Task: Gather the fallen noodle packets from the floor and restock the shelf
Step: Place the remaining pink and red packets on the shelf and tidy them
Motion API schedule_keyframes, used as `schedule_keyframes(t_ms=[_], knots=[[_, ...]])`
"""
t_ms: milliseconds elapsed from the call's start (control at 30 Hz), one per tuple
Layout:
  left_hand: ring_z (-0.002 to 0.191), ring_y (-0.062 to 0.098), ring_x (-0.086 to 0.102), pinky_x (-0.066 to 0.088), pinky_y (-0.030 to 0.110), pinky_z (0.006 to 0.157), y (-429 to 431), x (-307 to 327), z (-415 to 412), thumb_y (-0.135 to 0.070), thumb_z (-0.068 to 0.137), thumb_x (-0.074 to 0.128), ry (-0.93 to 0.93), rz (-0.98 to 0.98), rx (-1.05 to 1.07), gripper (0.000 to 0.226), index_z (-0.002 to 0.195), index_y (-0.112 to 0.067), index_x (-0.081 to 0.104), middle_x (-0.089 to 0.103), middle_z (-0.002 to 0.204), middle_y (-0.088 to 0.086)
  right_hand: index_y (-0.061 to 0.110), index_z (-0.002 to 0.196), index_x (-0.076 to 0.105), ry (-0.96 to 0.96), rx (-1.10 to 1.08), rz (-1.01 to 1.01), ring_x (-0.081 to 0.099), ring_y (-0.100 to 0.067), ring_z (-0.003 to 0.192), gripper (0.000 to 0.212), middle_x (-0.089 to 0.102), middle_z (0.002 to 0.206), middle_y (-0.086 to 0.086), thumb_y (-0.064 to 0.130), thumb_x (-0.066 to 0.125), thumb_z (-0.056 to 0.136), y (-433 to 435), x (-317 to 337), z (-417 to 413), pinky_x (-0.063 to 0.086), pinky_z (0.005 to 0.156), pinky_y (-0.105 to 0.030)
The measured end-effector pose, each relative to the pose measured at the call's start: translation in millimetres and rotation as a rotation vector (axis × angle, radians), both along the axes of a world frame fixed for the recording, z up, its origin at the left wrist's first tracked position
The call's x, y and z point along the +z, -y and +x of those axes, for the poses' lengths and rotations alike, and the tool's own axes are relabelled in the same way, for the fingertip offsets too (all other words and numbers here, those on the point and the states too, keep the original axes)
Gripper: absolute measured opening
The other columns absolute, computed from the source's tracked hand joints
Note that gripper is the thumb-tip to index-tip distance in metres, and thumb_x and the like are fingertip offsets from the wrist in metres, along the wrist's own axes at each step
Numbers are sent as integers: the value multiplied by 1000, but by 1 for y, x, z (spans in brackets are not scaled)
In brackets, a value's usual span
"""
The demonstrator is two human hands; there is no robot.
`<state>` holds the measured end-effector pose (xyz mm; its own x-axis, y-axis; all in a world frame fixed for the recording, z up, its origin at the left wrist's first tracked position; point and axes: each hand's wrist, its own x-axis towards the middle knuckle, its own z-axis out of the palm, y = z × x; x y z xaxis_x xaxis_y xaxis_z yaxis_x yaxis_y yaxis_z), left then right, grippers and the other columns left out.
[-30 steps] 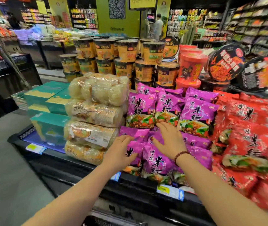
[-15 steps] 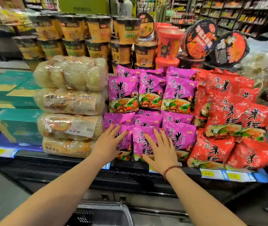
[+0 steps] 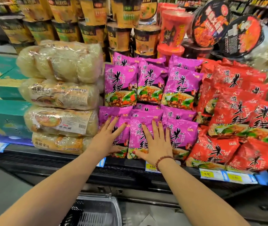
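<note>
Purple noodle packets [image 3: 181, 85] fill the middle of the black shelf [image 3: 126, 175] in stacked rows. My left hand [image 3: 108, 137] lies flat with spread fingers on the front-left purple packet [image 3: 121, 128]. My right hand [image 3: 156, 142], with a bead bracelet at the wrist, presses flat on the front-middle purple packet [image 3: 136, 134]. Neither hand grips anything. No packet on the floor is in view.
Red noodle packets [image 3: 237, 115] lie right of the purple ones. Clear bags of rice noodles [image 3: 59, 95] are stacked at the left, beside teal boxes [image 3: 1, 115]. Cup noodles [image 3: 120, 36] and black bowls [image 3: 210, 23] stand behind. A grey basket [image 3: 95, 211] sits below.
The view has tilted down and moved closer to the shelf. Both hands stay flat on the front purple packets, with the fingers spread a little wider.
</note>
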<state>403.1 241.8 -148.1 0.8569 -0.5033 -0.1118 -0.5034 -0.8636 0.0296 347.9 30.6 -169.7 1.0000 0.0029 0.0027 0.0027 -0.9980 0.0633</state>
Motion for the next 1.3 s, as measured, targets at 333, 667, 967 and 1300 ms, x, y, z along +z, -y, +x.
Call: schedule_keyframes(t_ms=[333,667,967,1300], knots=[[145,32,23,26,50,112,41,-25,-47,-64,85,48,461,-479,-52,74,147,-26,37,31,156,6,25,151,23,268,-72,371,8,-28,148,69,10,160,-9,58,27,91,67,-6,-24,14,118,-52],[151,29,6,10,57,118,119,-38,-40,-74,75,48,342,-293,153,89,153,-40,21,23,161,1,39,150,-4,132,58,412,-18,-21,146,83,-17,158,1,76,21,80,94,1,-19,-10,117,-41],[149,28,10,5,53,117,121,-37,-30,-70,68,49,279,-247,206,92,152,-41,23,24,160,0,43,148,-13,8,51,435,-27,-19,143,90,-27,156,4,76,39,82,98,11,-12,-16,114,-38],[148,21,10,6,44,116,116,-39,-30,-79,73,47,288,-346,150,87,150,-42,29,25,160,-4,47,145,-19,-112,17,481,-27,-16,143,96,-36,150,10,87,27,72,100,21,-13,-10,117,-41]])
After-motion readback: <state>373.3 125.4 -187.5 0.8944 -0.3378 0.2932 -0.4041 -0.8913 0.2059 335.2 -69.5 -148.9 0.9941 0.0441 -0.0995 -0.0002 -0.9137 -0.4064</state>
